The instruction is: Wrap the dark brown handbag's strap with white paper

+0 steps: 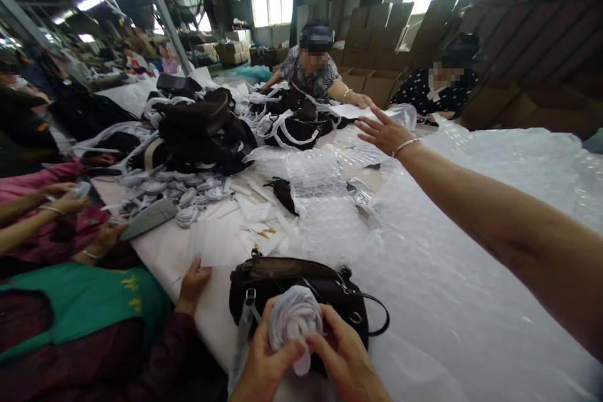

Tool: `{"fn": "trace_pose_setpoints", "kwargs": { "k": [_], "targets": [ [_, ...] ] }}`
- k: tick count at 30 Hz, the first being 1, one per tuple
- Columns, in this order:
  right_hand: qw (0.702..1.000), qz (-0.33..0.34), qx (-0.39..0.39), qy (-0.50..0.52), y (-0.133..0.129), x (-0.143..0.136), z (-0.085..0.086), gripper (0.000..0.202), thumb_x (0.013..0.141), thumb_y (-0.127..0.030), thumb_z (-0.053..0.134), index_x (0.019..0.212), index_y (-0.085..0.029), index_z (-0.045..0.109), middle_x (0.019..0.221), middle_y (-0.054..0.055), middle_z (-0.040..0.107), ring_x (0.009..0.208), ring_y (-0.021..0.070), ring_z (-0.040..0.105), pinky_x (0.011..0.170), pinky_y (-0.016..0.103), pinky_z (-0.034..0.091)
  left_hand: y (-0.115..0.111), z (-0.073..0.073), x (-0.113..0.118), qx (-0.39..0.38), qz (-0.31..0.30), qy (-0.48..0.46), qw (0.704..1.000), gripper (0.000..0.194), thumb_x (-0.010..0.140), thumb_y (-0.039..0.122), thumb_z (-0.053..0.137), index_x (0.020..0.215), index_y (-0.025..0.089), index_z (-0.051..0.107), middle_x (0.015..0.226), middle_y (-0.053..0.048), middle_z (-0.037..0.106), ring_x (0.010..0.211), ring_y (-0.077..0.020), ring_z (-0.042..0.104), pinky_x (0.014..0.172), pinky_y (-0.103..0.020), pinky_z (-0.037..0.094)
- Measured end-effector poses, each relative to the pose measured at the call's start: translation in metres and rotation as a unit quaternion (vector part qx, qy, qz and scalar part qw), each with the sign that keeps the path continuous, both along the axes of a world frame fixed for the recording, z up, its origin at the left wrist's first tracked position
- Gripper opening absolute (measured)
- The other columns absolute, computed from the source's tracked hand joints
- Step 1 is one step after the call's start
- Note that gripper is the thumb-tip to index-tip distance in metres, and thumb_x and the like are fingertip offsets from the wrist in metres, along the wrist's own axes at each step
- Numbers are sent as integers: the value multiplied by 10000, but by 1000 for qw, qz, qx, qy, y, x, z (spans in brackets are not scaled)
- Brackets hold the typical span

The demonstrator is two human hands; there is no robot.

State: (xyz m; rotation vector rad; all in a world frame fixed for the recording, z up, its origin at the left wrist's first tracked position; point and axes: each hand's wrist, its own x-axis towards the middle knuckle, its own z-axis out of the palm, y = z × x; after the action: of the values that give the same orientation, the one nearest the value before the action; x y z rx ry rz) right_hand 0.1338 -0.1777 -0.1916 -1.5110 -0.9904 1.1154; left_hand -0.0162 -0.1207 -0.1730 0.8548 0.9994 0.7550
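Before you spreads a broad work table with a pale top [164, 257], its right side covered by a large sheet of clear bubble wrap [447, 251]. At the far left of the tabletop rises a heap of dark brown bags [202, 129], some with white-wrapped straps. Across from you, a person in a patterned top [288, 66] reaches an arm toward the right, near the outstretched, braceleted hand [389, 132] of another person whose bare arm enters from your right. On your left, a person in a green vest [94, 289] has a hand at a thin white sheet [214, 242] on the table. Beyond that sheet lie a pile of white bundled strips [164, 191] and a flat grey piece [148, 220]. Directly in front of you sits a dark brown bag with metal buckles and a thin loop handle [334, 295], just behind your hands and partly hidden by them. Your left hand [271, 364] curls round the left side of a round coil of soft white strip [294, 320], thumb at its lower front; your right hand [342, 355] grips its lower right with bent fingers and thumb. The coil is held up in front of the bag, a rounded end hanging below. Smallest are a few yellow-tipped bits [264, 234] beyond the bag.
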Motion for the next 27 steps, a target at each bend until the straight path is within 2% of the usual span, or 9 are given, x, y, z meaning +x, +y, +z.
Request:
{"fn": "trace_pose_setpoints", "kwargs": {
  "k": [3, 6, 10, 12, 14, 17, 20, 23, 27],
  "targets": [
    [996, 50, -56, 57, -1, -3, 2, 256, 900, -409, 571, 1077, -238, 639, 961, 18, 711, 863, 204, 641, 790, 318, 521, -2, 3, -3, -25, -20, -20, 999, 683, 600, 336, 880, 1220, 247, 608, 1101, -29, 728, 1018, -223, 657, 897, -313, 532],
    [998, 30, -58, -20, 1, -7, 5, 254, 900, -425, 546, 1016, -221, 644, 900, 16, 674, 817, 189, 601, 762, 303, 474, -3, 1, -3, -20, -18, 32, 999, 643, 637, 357, 861, 1212, 245, 598, 1134, -33, 724, 1042, -223, 657, 917, -302, 533],
    [996, -16, -52, -76, 6, -13, 4, 288, 900, -470, 524, 928, -208, 639, 835, 22, 649, 773, 190, 570, 729, 313, 448, -3, -7, 1, 2, 25, 94, 995, 592, 678, 401, 825, 1199, 234, 599, 1147, -44, 721, 1072, -244, 654, 941, -311, 529],
    [996, -9, -77, -34, 6, -13, 2, 276, 881, -471, 558, 918, -206, 627, 832, 23, 653, 772, 195, 577, 724, 321, 456, -1, -10, 1, -12, 16, 89, 996, 582, 671, 375, 825, 1189, 220, 609, 1125, -50, 727, 1060, -246, 656, 939, -312, 524],
    [994, 11, -88, 62, 6, -10, 1, 275, 832, -448, 646, 964, -212, 598, 887, 25, 672, 817, 203, 606, 739, 324, 479, 0, -13, 0, -30, -15, 64, 997, 561, 682, 363, 817, 1182, 208, 617, 1085, -48, 732, 1027, -233, 655, 917, -303, 520],
    [976, 30, -76, 201, 6, -2, 4, 429, 770, -425, 737, 1099, -223, 549, 1007, 39, 696, 938, 223, 643, 799, 333, 502, 2, -16, -3, -45, -52, 26, 997, 527, 708, 371, 811, 1171, 202, 625, 1035, -40, 730, 978, -211, 646, 870, -292, 517],
    [979, 53, -93, 173, 9, 5, 10, 357, 793, -476, 687, 995, -185, 642, 884, 25, 677, 840, 202, 618, 751, 319, 475, 2, -16, -6, -42, -69, 22, 996, 504, 694, 351, 826, 1141, 201, 649, 1010, -29, 726, 950, -197, 635, 839, -280, 509],
    [987, 67, -102, 108, 9, 10, 15, 273, 781, -423, 654, 866, -167, 691, 811, 12, 655, 759, 181, 566, 713, 311, 446, 2, -14, -7, -42, -85, 26, 995, 471, 659, 300, 838, 1095, 195, 691, 992, -18, 726, 932, -182, 625, 833, -263, 492],
    [968, 73, -122, 206, 6, 10, 18, 231, 733, -299, 627, 905, -172, 713, 851, 11, 713, 811, 190, 596, 741, 298, 455, -1, -9, -7, -102, -96, -19, 990, 503, 607, 259, 848, 1083, 172, 713, 975, -32, 735, 880, -173, 623, 808, -270, 489]
  ]
}}
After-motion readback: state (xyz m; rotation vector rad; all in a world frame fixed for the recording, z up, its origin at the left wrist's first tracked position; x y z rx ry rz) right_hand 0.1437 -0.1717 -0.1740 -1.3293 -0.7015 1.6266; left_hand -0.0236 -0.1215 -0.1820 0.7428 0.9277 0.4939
